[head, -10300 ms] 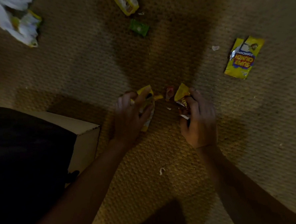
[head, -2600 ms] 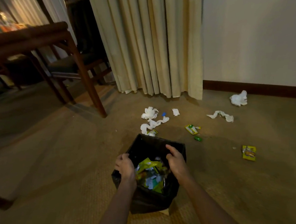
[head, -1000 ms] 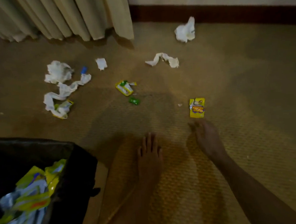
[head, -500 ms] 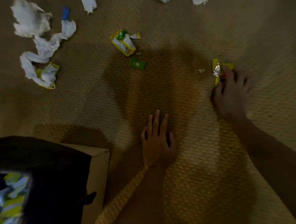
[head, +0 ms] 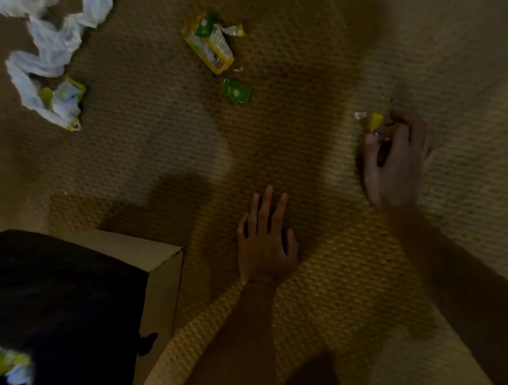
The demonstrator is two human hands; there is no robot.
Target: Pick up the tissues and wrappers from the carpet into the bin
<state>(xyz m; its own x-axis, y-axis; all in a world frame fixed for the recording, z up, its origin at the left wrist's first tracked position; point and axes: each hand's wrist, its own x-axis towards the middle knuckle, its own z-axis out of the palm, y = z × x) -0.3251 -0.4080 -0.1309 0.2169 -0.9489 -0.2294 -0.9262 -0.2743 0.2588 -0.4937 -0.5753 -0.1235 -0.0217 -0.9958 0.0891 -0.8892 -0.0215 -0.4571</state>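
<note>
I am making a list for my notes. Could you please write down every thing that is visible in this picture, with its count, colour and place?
tissue strip: one, white, top left
opened wrapper: one, yellow and green, top centre
small wrapper: one, green, below the opened one
crumpled wrapper: one, yellow, in right fingers
scrap: one, white, beside it
bin: one, black liner, bottom left
carpet: tan, everywhere
left hand: flat on carpet
right hand: closed on crumpled wrapper

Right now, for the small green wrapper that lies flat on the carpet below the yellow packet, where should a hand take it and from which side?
Probably best by its near edge, from above. The small green wrapper lies flat on the carpet, apart from the yellow packet, so a pinch on the edge should lift it. The left hand rests open and nearest; the right hand is closed on another wrapper.
</note>
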